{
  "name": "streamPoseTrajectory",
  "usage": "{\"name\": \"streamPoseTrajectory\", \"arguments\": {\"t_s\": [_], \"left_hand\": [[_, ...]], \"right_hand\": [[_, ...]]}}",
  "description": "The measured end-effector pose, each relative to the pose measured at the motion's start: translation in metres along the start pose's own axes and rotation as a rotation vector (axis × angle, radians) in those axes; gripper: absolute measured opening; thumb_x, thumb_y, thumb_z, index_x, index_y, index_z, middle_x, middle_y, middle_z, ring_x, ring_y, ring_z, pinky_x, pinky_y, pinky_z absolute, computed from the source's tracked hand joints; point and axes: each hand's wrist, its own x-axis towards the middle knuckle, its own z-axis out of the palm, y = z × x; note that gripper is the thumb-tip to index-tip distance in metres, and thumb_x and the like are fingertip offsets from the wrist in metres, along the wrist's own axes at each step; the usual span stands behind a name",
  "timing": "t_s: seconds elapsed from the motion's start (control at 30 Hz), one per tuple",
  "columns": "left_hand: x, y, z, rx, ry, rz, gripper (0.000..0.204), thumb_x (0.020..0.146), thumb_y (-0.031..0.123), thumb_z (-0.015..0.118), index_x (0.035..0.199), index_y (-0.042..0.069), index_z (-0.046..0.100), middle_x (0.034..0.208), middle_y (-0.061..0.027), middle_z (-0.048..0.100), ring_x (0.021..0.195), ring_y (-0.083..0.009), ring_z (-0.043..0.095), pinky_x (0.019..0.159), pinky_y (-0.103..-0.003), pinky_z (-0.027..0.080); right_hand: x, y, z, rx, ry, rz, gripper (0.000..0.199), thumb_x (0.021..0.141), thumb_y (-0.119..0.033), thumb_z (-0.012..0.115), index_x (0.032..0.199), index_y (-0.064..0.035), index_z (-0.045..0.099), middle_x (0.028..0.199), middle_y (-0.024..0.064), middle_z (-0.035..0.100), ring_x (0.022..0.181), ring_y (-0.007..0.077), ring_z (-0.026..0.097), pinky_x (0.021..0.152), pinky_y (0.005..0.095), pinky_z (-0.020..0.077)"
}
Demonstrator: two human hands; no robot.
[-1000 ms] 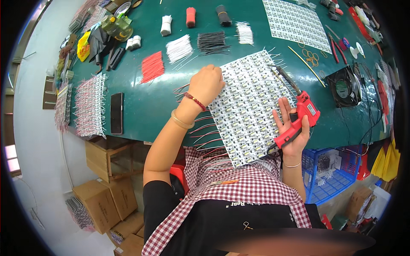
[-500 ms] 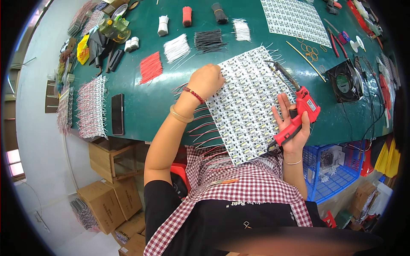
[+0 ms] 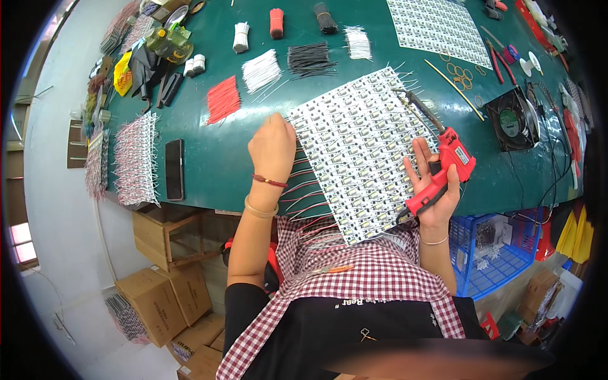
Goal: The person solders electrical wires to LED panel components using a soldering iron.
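Observation:
A white circuit board panel (image 3: 361,152) with rows of small components lies tilted on the green table, its near corner over my lap. Red and white wires (image 3: 308,183) stick out along its left edge. My left hand (image 3: 273,147) is closed beside that edge, near the upper left corner; the fingertips are turned away, so I cannot make out what they hold. My right hand (image 3: 437,190) holds a red soldering gun (image 3: 443,170) between thumb and palm. Its other fingers stretch out against the panel's right edge. The gun's metal tip (image 3: 405,95) points over the panel's upper right part.
Beyond the panel lie loose red wires (image 3: 223,100), white wires (image 3: 261,71) and black wires (image 3: 310,60). A second panel (image 3: 438,31) lies at the far right. A black fan (image 3: 512,120) stands right, near a thin stick (image 3: 454,90) and rubber bands. Left are a phone (image 3: 174,170) and wired panels (image 3: 135,159).
My left hand has moved left and toward me, from on top of the panel's upper left part to just outside its left edge. The right hand and soldering gun have hardly moved.

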Motion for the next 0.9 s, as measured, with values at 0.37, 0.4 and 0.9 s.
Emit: {"name": "streamPoseTrajectory", "arguments": {"t_s": [0.37,0.4,0.9], "left_hand": [[0.002,0.025,0.004,-0.237,0.076,0.273,0.015,0.082,0.016,0.071,0.078,0.005,0.061,0.082,-0.0114,0.059,0.076,-0.0319,0.060,0.066,-0.041,0.049],[-0.006,0.020,-0.001,-0.225,0.147,0.207,0.016,0.082,0.016,0.070,0.078,0.004,0.060,0.081,-0.0107,0.059,0.074,-0.0319,0.060,0.065,-0.042,0.049],[0.007,0.046,0.013,-0.265,-0.154,0.370,0.014,0.076,0.011,0.073,0.075,0.003,0.061,0.082,-0.0123,0.060,0.086,-0.0319,0.059,0.076,-0.042,0.049]], "right_hand": [[0.001,-0.001,-0.001,0.018,-0.014,-0.004,0.034,0.097,-0.034,0.057,0.108,-0.0025,0.053,0.144,0.0256,0.043,0.145,0.0358,0.028,0.117,0.0569,0.0246],[0.001,-0.002,-0.001,0.015,-0.009,-0.007,0.034,0.097,-0.034,0.057,0.109,-0.0024,0.053,0.144,0.0256,0.044,0.145,0.0358,0.028,0.117,0.0570,0.0246],[0.001,0.000,-0.002,0.050,-0.027,0.010,0.032,0.099,-0.032,0.054,0.109,-0.0016,0.054,0.144,0.0249,0.044,0.145,0.0355,0.029,0.117,0.0570,0.0251]]}}
